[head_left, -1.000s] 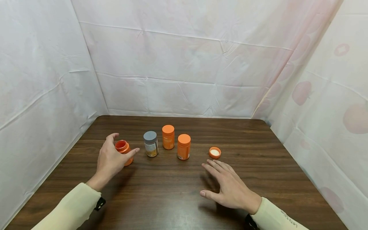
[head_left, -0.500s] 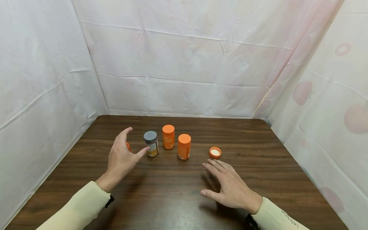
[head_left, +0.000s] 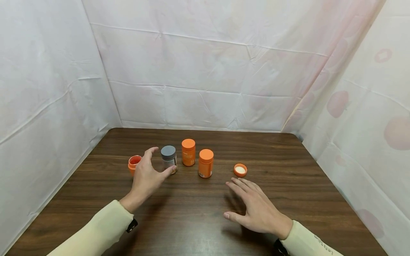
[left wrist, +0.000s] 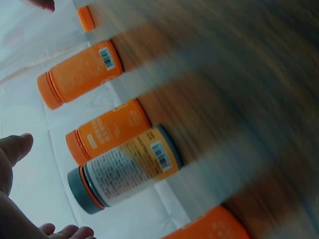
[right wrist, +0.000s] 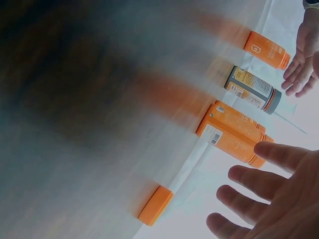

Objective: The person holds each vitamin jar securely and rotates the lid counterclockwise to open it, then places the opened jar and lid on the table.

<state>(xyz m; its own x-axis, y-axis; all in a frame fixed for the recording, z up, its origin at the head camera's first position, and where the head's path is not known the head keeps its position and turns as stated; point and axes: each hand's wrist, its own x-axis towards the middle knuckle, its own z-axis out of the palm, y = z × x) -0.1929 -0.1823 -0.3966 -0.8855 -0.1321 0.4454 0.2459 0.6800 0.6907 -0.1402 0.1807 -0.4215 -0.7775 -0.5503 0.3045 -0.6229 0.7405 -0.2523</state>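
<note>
My left hand [head_left: 148, 179] hovers in front of the grey-lidded bottle [head_left: 168, 154], thumb and fingers spread wide. In the left wrist view a gap shows between the fingertips [left wrist: 79, 232] and that bottle's grey lid [left wrist: 82, 191]. Left of the hand stands an orange bottle [head_left: 132, 166] without a lid, its mouth facing up and partly hidden by the hand. My right hand [head_left: 256, 211] is held palm down with its fingers spread, holding nothing. Just beyond its fingertips lies an orange lid [head_left: 240, 170], its white inside facing up.
Two orange bottles with lids stand right of the grey-lidded one: a rear bottle [head_left: 188, 153] and a front bottle [head_left: 205, 165]. All are on a dark wood table [head_left: 198, 213]. White cloth [head_left: 198, 71] hangs behind and at both sides.
My left hand has moved right, away from the open orange bottle and over to the grey-lidded one. The right hand has stayed in place.
</note>
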